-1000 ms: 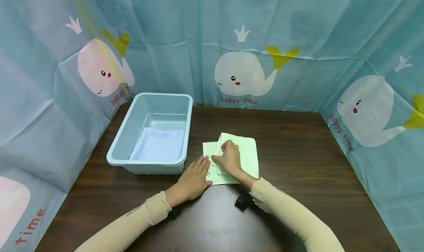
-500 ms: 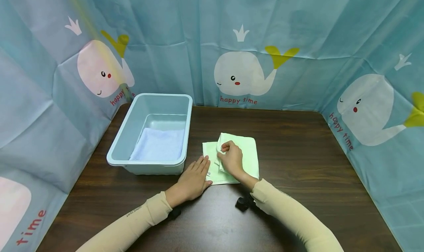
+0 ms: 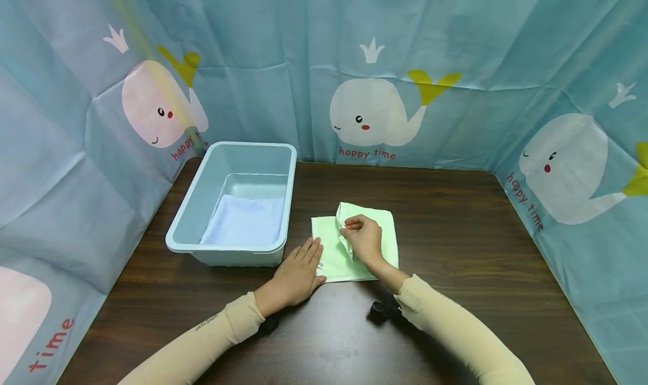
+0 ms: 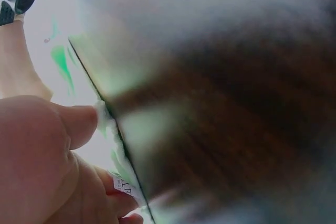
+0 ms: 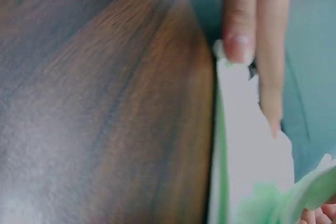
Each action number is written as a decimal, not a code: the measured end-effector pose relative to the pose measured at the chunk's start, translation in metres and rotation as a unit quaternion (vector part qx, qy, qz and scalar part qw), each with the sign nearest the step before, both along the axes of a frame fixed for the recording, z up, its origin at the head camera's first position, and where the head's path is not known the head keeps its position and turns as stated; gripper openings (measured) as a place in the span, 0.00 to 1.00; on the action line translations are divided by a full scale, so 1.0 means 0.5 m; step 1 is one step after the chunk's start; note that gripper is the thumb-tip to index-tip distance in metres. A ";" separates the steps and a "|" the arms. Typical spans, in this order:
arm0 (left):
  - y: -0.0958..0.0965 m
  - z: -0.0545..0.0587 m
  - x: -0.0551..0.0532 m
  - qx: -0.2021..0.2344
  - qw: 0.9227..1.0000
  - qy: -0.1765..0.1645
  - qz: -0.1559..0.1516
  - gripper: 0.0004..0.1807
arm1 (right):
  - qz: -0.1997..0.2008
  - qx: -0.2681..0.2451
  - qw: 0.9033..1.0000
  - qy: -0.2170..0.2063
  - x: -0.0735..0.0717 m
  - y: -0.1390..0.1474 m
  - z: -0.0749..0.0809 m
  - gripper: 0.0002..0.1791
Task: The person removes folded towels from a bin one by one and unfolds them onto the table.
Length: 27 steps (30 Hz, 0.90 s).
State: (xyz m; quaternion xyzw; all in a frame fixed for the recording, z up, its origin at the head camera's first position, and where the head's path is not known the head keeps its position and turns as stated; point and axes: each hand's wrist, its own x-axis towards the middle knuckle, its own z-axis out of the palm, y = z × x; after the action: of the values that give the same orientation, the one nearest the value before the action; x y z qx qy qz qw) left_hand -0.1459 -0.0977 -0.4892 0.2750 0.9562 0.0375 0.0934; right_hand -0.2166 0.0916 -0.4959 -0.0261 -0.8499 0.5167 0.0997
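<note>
Folding the green cloth [image 3: 377, 227] on the desk [image 3: 455, 233], just right of the tub [image 3: 288, 199] w/ a blue cloth [image 3: 243, 227] inside. My right hand [image 3: 363, 240] pinches a lifted flap; my left hand [image 3: 296, 272] lies flat, fingers straight, pinning the near-left corner. Mid-fold, I'd say: next the flap needs laying over w/ edges lined up.

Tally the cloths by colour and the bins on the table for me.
Green cloths: 1, pinched by the right hand, left hand pressing its edge
Blue cloths: 1, inside the bin
Bins: 1
Total: 3
</note>
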 end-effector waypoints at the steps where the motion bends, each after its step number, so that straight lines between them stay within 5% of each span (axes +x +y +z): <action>1: 0.000 0.000 0.000 0.000 1.000 0.001 0.000 0.40 | 0.000 -0.009 1.000 -0.005 0.001 0.003 0.005 0.07; 15: -0.006 0.006 -0.003 -0.001 1.000 0.003 0.002 0.39 | -0.006 -0.137 0.989 -0.061 0.013 0.086 0.096 0.12; 27: -0.010 0.000 -0.006 0.003 1.000 -0.012 0.011 0.39 | -0.056 -0.160 0.983 -0.078 0.043 0.226 0.152 0.19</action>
State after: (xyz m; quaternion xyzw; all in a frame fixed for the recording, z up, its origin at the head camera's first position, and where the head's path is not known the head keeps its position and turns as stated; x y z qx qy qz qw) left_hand -0.1489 -0.1028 -0.4894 0.2643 0.9579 0.0445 0.1032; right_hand -0.1950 0.2044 -0.4197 -0.1292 -0.7588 0.6358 0.0567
